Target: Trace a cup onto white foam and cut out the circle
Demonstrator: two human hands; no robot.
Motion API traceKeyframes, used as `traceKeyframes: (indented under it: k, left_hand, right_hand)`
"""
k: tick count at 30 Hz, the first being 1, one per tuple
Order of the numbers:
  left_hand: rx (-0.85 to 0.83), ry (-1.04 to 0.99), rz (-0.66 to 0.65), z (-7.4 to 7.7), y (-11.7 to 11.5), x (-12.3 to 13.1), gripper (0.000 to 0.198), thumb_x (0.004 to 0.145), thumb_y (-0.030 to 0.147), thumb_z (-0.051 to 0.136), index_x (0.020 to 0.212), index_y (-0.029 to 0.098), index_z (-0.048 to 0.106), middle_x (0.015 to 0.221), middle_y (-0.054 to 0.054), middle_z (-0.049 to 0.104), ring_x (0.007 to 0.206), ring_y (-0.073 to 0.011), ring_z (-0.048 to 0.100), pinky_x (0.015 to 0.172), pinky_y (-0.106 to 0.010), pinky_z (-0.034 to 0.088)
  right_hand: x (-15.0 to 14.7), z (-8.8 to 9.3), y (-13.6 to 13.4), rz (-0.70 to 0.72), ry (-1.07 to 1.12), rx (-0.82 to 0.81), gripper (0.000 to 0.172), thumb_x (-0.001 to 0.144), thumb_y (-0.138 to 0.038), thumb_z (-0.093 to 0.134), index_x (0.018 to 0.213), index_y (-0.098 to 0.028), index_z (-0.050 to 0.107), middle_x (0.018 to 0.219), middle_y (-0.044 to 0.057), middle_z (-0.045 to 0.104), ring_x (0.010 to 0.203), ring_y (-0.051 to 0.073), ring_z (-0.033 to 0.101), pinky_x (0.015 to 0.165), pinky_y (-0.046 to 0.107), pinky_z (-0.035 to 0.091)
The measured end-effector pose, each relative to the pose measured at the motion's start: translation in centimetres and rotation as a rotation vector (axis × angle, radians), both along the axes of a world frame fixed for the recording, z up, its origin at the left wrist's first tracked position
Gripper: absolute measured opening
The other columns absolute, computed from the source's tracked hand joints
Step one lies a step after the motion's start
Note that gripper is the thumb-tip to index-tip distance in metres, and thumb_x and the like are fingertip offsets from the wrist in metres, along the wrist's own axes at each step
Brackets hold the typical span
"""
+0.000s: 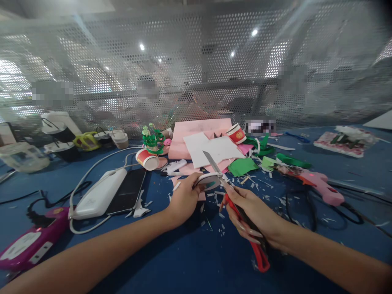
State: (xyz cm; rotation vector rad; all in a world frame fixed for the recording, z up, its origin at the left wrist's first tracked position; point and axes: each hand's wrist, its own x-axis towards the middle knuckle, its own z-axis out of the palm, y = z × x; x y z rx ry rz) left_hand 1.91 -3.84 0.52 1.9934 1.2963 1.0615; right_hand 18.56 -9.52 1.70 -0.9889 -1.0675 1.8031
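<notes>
My left hand (pixel 185 199) is closed on the left side of a small round white piece (pixel 211 182), which looks like a paper disc or cup base with a greenish patch inside. In my right hand (pixel 249 212) is a pair of scissors (pixel 214 162) with red and black handles. The blades stand apart at the right edge of the round piece, one pointing up and away. Fingers hide part of the handles. White paper scraps (pixel 222 226) lie on the blue table (pixel 183 261) beneath and around both hands.
Ahead are white sheets (pixel 214 149) on pink paper (pixel 202 126), green paper (pixel 243 166) and red paper cups (pixel 147 159). A pink glue gun (pixel 321 185) lies right. Left are a phone (pixel 128 192), white power bank (pixel 99 194) and purple power strip (pixel 33 241). Perforated metal (pixel 196 61) stands behind.
</notes>
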Motion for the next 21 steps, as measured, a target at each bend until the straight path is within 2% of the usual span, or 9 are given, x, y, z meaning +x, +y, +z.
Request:
traceKeyframes:
  k: [5, 10, 14, 16, 21]
  left_hand:
    - [-0.035, 0.020, 0.111, 0.29, 0.32, -0.14, 0.012, 0.074, 0.019, 0.047, 0.081, 0.018, 0.057, 0.059, 0.005, 0.053, 0.052, -0.0105, 0.048, 0.048, -0.021, 0.034]
    - [0.013, 0.085, 0.094, 0.56, 0.04, -0.05, 0.012, 0.075, 0.018, 0.047, 0.082, 0.018, 0.057, 0.060, 0.005, 0.053, 0.056, -0.0105, 0.047, 0.051, -0.021, 0.034]
    - [0.096, 0.161, 0.091, 0.71, -0.36, -0.01, 0.007, 0.076, 0.017, 0.049, 0.075, 0.018, 0.055, 0.059, 0.005, 0.052, 0.055, -0.0094, 0.045, 0.051, -0.019, 0.033]
    - [0.147, 0.189, 0.063, 0.56, -0.45, 0.00, 0.007, 0.076, 0.017, 0.049, 0.074, 0.018, 0.056, 0.056, 0.005, 0.050, 0.053, -0.0089, 0.044, 0.051, -0.019, 0.033]
    - [0.243, 0.238, -0.104, 0.02, -0.55, 0.02, 0.016, 0.081, 0.018, 0.043, 0.077, 0.017, 0.058, 0.060, 0.003, 0.054, 0.056, -0.0092, 0.046, 0.055, -0.019, 0.037]
  right_hand:
    - [-0.06, -0.29, -0.03, 0.022, -0.007, 0.003, 0.032, 0.084, -0.048, 0.043, 0.071, -0.018, 0.045, 0.035, -0.009, 0.043, 0.018, 0.003, 0.028, 0.018, 0.014, 0.029]
    - [0.06, -0.20, -0.17, 0.021, -0.022, 0.010, 0.033, 0.084, -0.049, 0.042, 0.071, -0.019, 0.044, 0.035, -0.009, 0.044, 0.018, 0.004, 0.028, 0.019, 0.014, 0.029]
    - [0.25, 0.02, -0.48, 0.022, -0.047, 0.010, 0.032, 0.085, -0.047, 0.041, 0.071, -0.018, 0.045, 0.035, -0.009, 0.044, 0.018, 0.004, 0.029, 0.018, 0.014, 0.028]
    - [0.29, 0.02, -0.57, 0.023, -0.061, 0.023, 0.032, 0.086, -0.046, 0.041, 0.072, -0.018, 0.045, 0.035, -0.009, 0.045, 0.018, 0.004, 0.031, 0.018, 0.013, 0.027]
    - [0.07, -0.14, -0.57, 0.020, -0.051, 0.038, 0.029, 0.085, -0.044, 0.043, 0.072, -0.018, 0.045, 0.036, -0.009, 0.046, 0.019, 0.005, 0.033, 0.019, 0.014, 0.030]
